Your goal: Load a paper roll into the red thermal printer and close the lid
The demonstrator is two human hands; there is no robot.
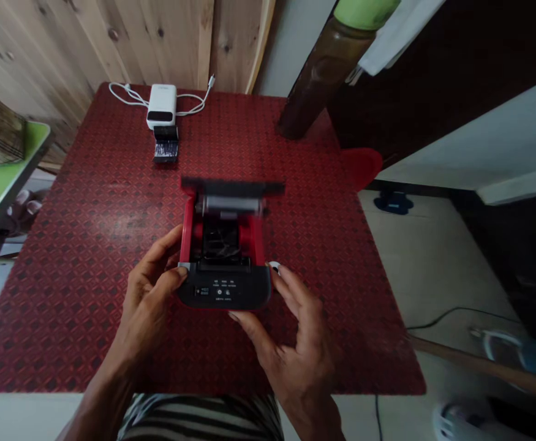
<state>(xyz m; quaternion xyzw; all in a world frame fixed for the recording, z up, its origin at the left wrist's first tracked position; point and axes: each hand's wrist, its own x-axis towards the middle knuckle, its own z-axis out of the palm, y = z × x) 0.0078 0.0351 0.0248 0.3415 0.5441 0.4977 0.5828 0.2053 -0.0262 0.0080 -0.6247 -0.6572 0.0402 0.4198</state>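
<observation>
A small red and black printer, which looks like a portable label printer, is held near the middle of the table with its lid raised and slightly blurred. Inside its open bay lies a dark, shiny piece that I cannot make out clearly. My left hand grips the left side, its thumb on the top corner of the black panel. My right hand holds the opposite side, thumb at the front edge and fingers at the right side. A small white round part shows by those fingers.
Toward the back of the red patterned table lie a white power bank with a white cable and a small black folded piece. A tall brown bottle with a green lid stands at the back right. A red stool adjoins the right edge.
</observation>
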